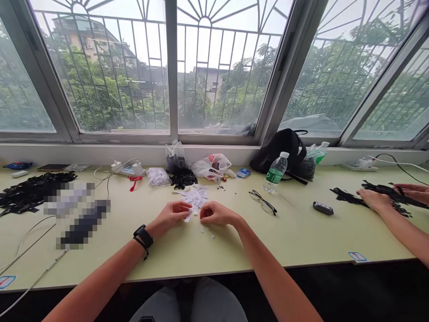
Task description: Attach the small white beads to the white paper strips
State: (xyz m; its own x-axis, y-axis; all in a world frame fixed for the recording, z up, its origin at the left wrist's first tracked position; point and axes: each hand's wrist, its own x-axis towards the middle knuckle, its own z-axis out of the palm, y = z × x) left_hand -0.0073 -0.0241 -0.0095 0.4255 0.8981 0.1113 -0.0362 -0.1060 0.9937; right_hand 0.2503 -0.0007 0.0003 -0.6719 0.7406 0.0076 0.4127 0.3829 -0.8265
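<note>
From my remote seat: left hand (pixel 170 213) mid-tabletop (pixel 254 266), fingers pinched on a white paper slip (pixel 188 217), best kept to a light fingertip hold; clear bag (pixel 174 156) at the back edge holds black scraps; small white discs (pixel 206 233) lie near the right hand (pixel 214 213), its fingers curled, tips hidden.

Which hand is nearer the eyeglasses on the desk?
Right. The right hand is left of the eyeglasses; the left hand is farther left, beyond the right hand.
</note>
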